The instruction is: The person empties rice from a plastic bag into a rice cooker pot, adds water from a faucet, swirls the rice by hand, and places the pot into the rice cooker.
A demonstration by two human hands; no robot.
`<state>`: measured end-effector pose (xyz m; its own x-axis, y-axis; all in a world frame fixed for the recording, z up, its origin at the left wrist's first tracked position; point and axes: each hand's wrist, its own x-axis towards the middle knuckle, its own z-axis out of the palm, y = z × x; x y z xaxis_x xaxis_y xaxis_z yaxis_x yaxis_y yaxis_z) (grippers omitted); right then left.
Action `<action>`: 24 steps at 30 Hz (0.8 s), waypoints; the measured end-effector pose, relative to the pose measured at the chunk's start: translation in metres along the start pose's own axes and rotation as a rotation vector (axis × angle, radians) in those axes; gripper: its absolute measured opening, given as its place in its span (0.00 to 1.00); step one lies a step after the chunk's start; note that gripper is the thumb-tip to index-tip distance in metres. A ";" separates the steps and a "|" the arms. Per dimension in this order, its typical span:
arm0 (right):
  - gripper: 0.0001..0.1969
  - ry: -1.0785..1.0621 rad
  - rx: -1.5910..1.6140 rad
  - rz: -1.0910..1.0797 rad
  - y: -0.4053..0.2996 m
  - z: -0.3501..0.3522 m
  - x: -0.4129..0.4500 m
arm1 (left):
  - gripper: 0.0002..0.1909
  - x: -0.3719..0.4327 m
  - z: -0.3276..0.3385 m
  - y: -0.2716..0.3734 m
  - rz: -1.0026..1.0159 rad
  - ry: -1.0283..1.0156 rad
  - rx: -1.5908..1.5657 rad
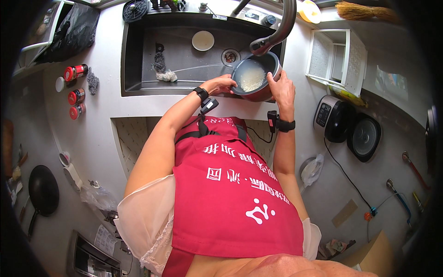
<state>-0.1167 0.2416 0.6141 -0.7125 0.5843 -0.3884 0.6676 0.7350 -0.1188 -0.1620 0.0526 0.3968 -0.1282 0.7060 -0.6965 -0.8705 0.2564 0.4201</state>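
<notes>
Both hands hold a dark rice cooker inner pot point(273, 62) over the right front part of the black sink point(138, 65). Cloudy water and white rice grains point(252, 83) lie in the pot, which is tilted. My left hand point(221, 85) grips the pot's left rim. My right hand point(282, 90) clasps the right side, thumb at the rim and fingers along the outside. Above the pot's far rim hangs the dark faucet head point(260, 46); no stream of water shows from it.
A pale bowl point(203, 41) sits in the sink, left of the drain point(230, 57). Steel wool point(159, 62) lies at the sink's left. Red-lidded jars point(76, 96) stand on the left counter. To the right are a white rack point(335, 59) and an open-lidded rice cooker point(332, 117).
</notes>
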 end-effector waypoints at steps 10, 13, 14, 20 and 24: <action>0.30 0.031 -0.088 -0.026 -0.006 -0.007 0.000 | 0.15 0.002 0.002 0.002 -0.003 -0.043 -0.006; 0.30 0.025 -0.077 -0.021 -0.006 -0.007 0.001 | 0.15 0.002 0.002 0.002 -0.001 -0.040 -0.009; 0.30 0.042 -0.093 -0.036 -0.005 -0.006 0.001 | 0.15 0.000 0.003 0.002 -0.001 -0.043 -0.015; 0.33 0.060 -0.142 -0.043 -0.004 -0.006 0.004 | 0.15 0.001 0.008 0.002 -0.007 -0.015 -0.042; 0.33 0.057 -0.138 -0.048 -0.007 -0.008 0.004 | 0.15 0.010 0.002 -0.003 0.008 -0.068 -0.070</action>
<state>-0.1256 0.2414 0.6207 -0.7564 0.5635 -0.3322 0.5996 0.8003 -0.0077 -0.1600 0.0601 0.3902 -0.1046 0.7516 -0.6513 -0.9010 0.2057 0.3820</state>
